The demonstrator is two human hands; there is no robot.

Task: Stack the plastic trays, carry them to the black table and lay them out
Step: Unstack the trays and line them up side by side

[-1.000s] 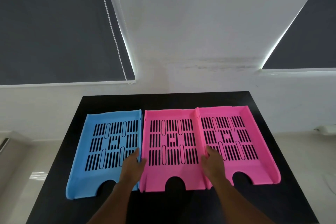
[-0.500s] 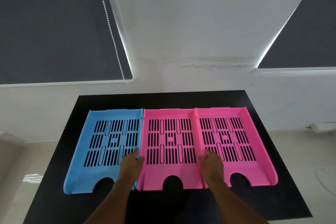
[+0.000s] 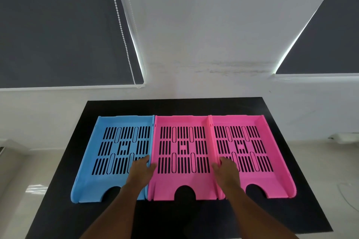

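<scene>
Surface: I'm looking down on a matte black tabletop surface (image 3: 194,106) filling the lower half of the frame, white wall and dark roller blinds above it.
Trays: three slotted plastic letter trays sit flat in a row at centre frame, side walls touching: a light blue slotted plastic tray (image 3: 116,145) on the left, a pink slotted plastic tray in the middle (image 3: 182,141), a second pink slotted plastic tray on the right (image 3: 252,141). All have their cut-out fronts facing me.
Left hand: my left hand (image 3: 140,170) sits over the seam between the blue tray and the middle pink one, thumb inside the pink tray, fingers over the wall on the blue side, pinching that wall.
Right hand: my right hand (image 3: 226,171) mirrors it on the seam between the two pink trays, thumb in the middle tray, fingers across the wall, again closed on the rim.
Why held so: gripping both side walls lets me square the middle tray against its neighbours, I'd judge.
Progress: trays are on the black surface and spread out, so the layout looks nearly finished.
</scene>
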